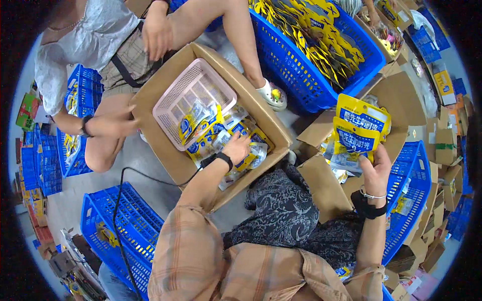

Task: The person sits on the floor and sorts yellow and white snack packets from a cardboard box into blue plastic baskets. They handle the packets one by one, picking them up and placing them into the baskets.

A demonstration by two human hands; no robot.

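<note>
My right hand (374,165) pinches at least two yellow-and-blue printed plastic pouches (357,137) by their edge. They hang above an open cardboard carton (327,184) at my right, which has more pouches inside. My left hand (236,149) reaches into a large cardboard box (260,103) before me. Its fingers touch loose yellow-and-clear pouches (260,152); whether they grip one, I cannot tell. In the same box a pale pink plastic basket (175,94) lies tilted, with several pouches (199,122) on its lower part.
Across the box sits another person, one hand (113,122) blurred beside its left edge. A blue crate (297,67) heaped with yellow-and-black pouches (320,37) stands beyond. More blue crates stand at lower left (124,225) and right (408,192). A black cable (119,199) runs near my left arm.
</note>
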